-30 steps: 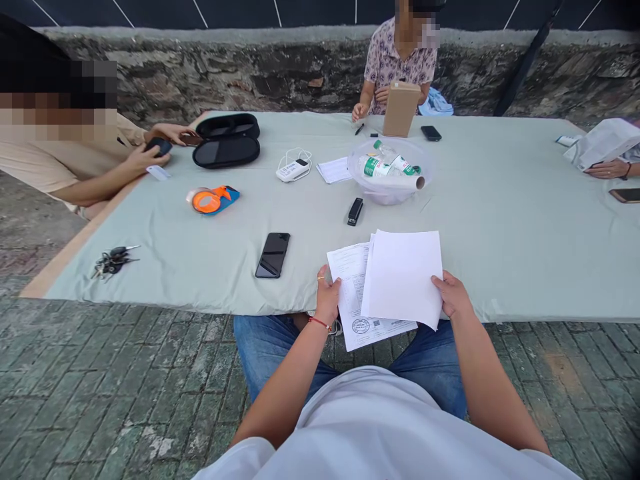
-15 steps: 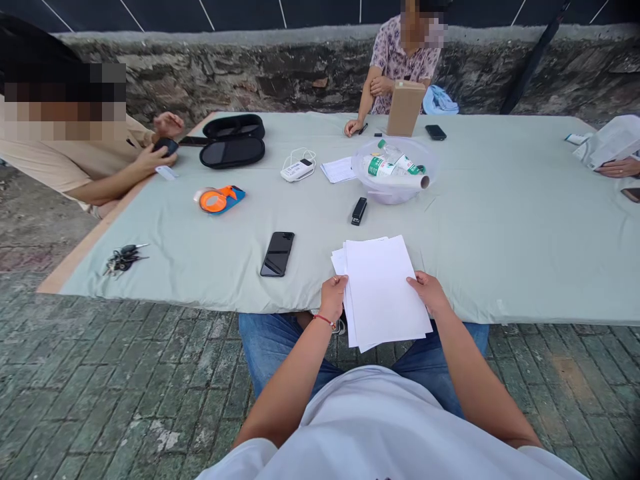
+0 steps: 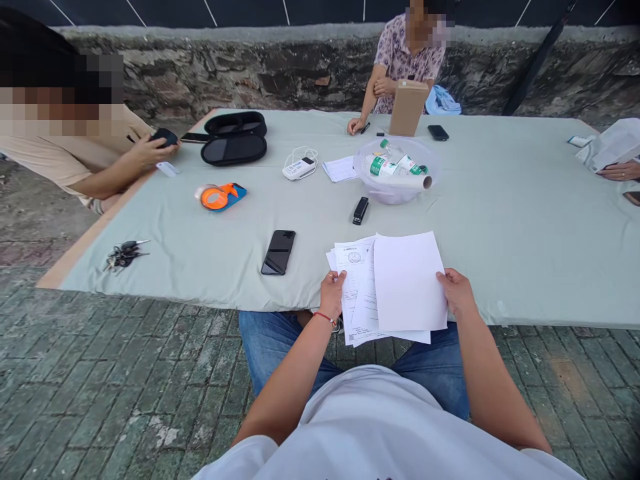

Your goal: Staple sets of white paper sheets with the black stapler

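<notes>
My left hand (image 3: 332,293) is closed on the left edge of several printed sheets (image 3: 357,293), its thumb on top; the uppermost print shows a round stamp. A blank white sheet (image 3: 411,283) overlaps their right part, and my right hand (image 3: 457,291) pinches its right edge. The papers hang over the table's near edge, above my lap. Beyond them lies a black stapler (image 3: 361,211). To the left, a black phone (image 3: 279,253) rests flat on the cloth.
On the table (image 3: 500,220) are keys (image 3: 125,255), an orange-and-blue tape dispenser (image 3: 220,197), an open black case (image 3: 233,150), a white device (image 3: 300,169), a basin (image 3: 395,195) holding bottles and a cardboard box (image 3: 409,109). People sit left and across; another person's hand shows at right.
My right hand has moved right with the blank sheet, uncovering the printed sheets held in my left hand. The person at left has brought both hands together on a dark object.
</notes>
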`<move>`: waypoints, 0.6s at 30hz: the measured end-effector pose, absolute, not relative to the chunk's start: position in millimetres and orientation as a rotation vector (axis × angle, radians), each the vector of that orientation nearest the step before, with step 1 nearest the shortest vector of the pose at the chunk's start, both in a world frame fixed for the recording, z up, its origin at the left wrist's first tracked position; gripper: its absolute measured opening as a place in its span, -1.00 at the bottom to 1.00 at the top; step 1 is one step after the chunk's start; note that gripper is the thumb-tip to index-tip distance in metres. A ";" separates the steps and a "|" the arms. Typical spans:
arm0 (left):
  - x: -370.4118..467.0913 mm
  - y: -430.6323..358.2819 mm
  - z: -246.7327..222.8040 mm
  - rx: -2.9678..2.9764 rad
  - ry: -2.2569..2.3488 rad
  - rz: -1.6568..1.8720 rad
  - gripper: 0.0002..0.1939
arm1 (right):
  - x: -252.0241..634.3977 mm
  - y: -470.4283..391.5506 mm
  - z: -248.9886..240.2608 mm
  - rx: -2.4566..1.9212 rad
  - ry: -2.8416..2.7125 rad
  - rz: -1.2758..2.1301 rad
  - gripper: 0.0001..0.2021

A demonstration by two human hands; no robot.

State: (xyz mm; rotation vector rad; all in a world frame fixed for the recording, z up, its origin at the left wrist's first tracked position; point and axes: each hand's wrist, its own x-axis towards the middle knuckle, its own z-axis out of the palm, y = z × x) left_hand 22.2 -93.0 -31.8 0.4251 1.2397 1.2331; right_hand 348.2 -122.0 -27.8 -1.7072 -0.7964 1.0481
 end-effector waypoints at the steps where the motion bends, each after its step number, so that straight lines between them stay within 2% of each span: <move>1: 21.8 -93.0 -33.7 0.449 1.248 1.239 -0.50 | 347.4 -122.4 -26.7 -1.675 -0.758 1.091 -0.74; 8: 19.6 -91.8 -38.1 0.587 1.426 1.169 -0.71 | 309.8 -114.0 -16.0 -1.516 -0.766 1.284 -0.73; 18: 20.1 -95.9 -27.2 0.558 1.309 1.151 -0.52 | 278.8 -89.4 -19.0 -1.448 -0.564 1.407 -0.74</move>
